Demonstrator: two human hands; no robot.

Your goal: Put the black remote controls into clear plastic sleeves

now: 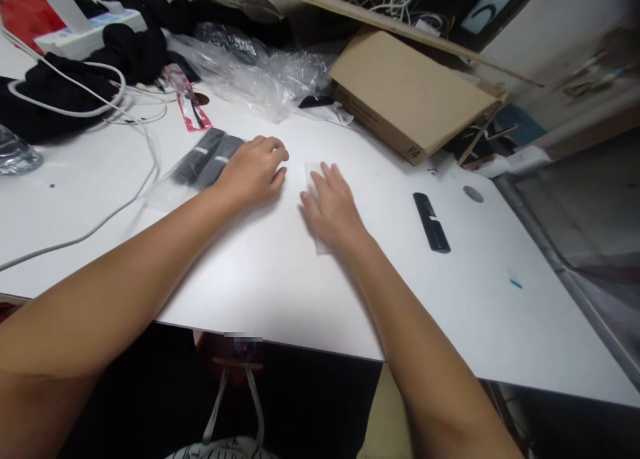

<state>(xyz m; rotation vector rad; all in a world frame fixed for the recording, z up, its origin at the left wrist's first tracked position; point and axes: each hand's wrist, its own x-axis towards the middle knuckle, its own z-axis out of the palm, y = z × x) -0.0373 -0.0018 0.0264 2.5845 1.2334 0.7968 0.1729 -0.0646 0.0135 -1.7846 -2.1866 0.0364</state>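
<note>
My left hand rests on the white table, fingers curled, its wrist lying over the end of a clear bag holding dark grey rolled items. My right hand lies flat with fingers spread on a small clear plastic bag pressed against the tabletop. The two hands are a short gap apart near the table's middle.
A black remote-like bar lies right of my right hand. A cardboard box sits at the back right, crumpled clear plastic behind the hands, white cables and black cloth at left. The table's front edge runs close to me.
</note>
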